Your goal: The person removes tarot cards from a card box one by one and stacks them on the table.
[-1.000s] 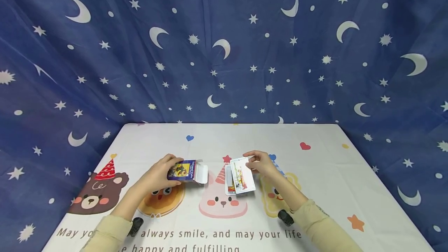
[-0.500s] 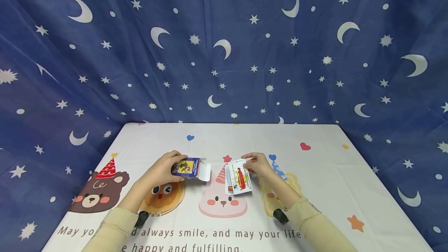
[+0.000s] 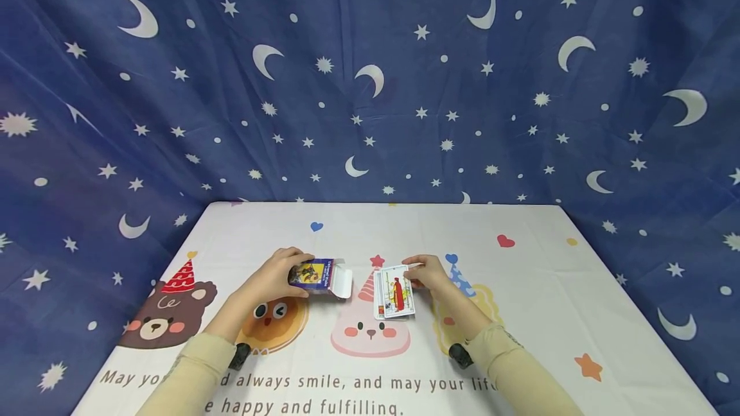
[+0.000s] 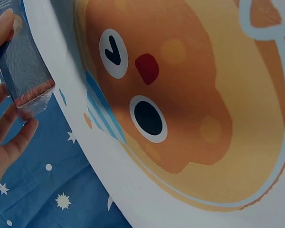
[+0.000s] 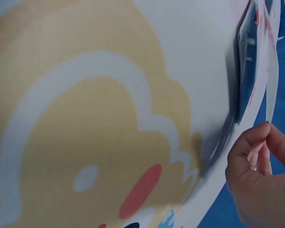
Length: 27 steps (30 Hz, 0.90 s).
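In the head view my left hand (image 3: 270,282) grips a small blue card box (image 3: 315,275) with a yellow picture, its thumb and fingers on opposite sides. The box's white end flap (image 3: 342,282) stands open toward the right. My right hand (image 3: 429,275) pinches the upper right edge of a tarot card (image 3: 397,295) showing a red-robed figure. Beneath it, a small pile of cards (image 3: 378,297) shows at the left. From the right wrist, thumb and forefinger hold the tip of a thin card (image 5: 272,83), beside the pile (image 5: 247,66). The left wrist view shows the box's side (image 4: 28,71).
A white tablecloth (image 3: 370,230) with printed cartoon faces and lettering covers the table. Behind it hangs a dark blue curtain (image 3: 324,146) with moons and stars. Dark wrist cameras sit under both forearms.
My left hand and the box have shifted slightly right. The card at my right hand, earlier tilted, lies straighter over the pile and now shows a red figure instead of a mostly white picture.
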Motion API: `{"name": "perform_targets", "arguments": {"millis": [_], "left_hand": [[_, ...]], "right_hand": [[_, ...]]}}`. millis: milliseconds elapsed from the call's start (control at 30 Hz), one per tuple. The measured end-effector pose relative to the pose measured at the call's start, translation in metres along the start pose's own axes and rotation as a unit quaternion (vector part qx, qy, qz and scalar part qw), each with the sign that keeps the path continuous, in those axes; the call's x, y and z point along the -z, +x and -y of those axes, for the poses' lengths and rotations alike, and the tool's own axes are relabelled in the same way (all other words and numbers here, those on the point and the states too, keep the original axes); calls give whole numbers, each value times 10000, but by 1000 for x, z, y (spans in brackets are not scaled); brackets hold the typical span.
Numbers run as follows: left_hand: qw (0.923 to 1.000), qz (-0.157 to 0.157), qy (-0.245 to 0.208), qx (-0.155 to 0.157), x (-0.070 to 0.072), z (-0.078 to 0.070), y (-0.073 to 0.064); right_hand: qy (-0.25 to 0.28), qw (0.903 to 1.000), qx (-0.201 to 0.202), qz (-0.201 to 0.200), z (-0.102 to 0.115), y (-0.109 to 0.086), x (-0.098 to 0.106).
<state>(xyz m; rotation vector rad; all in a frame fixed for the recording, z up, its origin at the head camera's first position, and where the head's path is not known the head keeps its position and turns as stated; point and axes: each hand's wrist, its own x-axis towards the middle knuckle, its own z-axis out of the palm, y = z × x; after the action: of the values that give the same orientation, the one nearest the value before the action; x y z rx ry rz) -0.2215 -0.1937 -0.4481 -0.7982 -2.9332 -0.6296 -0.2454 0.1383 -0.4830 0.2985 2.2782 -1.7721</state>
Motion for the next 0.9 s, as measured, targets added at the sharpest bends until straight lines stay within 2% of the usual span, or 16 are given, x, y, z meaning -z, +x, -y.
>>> {"name": "perform_targets", "arguments": {"millis": [300, 433, 633, 900], "left_hand": [[9993, 359, -46, 22, -1, -1, 6], [9986, 502, -36, 144, -4, 0, 7], [9983, 535, -73, 216, -7, 2, 6], [9983, 525, -162, 211, -13, 3, 7]], "right_hand": [[-41, 9998, -204, 1, -6, 5, -1], [-106, 9998, -177, -54, -8, 6, -2], [-154, 9998, 39, -108, -9, 3, -3], [-1010, 9936, 340, -385, -9, 2, -10]]}}
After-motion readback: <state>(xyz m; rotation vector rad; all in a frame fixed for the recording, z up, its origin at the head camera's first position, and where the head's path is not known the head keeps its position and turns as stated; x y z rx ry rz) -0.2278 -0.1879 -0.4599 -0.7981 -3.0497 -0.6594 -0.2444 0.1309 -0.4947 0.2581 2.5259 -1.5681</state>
